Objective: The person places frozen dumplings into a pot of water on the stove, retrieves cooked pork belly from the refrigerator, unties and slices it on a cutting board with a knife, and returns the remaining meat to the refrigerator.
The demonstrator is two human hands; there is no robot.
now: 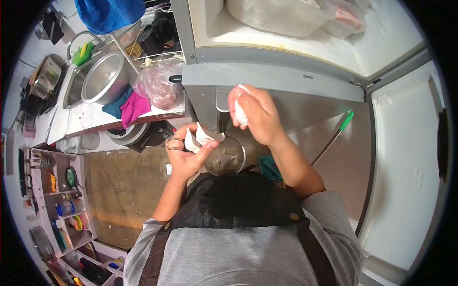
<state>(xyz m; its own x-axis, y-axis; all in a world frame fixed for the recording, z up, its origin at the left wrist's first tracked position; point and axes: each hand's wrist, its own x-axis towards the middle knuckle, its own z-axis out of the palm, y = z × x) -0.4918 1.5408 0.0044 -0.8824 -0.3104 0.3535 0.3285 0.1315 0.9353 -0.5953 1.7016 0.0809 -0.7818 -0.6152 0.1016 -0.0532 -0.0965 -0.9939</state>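
My left hand [185,155] is closed around a thin white piece with pointed, upstanding edges [204,137]; its kind is not clear. Shiny metal loops [175,144] sit at the fingers of that hand. Higher up and to the right, my right hand [256,114] is squeezed around a soft-looking white lump [241,114], mostly covered by the fingers. Below my hands, close to the black apron [229,200], shows a round bowl with a shiny rim [244,155]; something pale lies inside it.
An open freezer [286,55] stands ahead, holding a frosted container [272,16]; its door [405,171] swings out at right. On the left counter are a metal basin [106,78], cloths [134,107] and a plastic bag [162,86]. A green-tipped handle [348,120] leans at right. Shelves [59,190] stand lower left.
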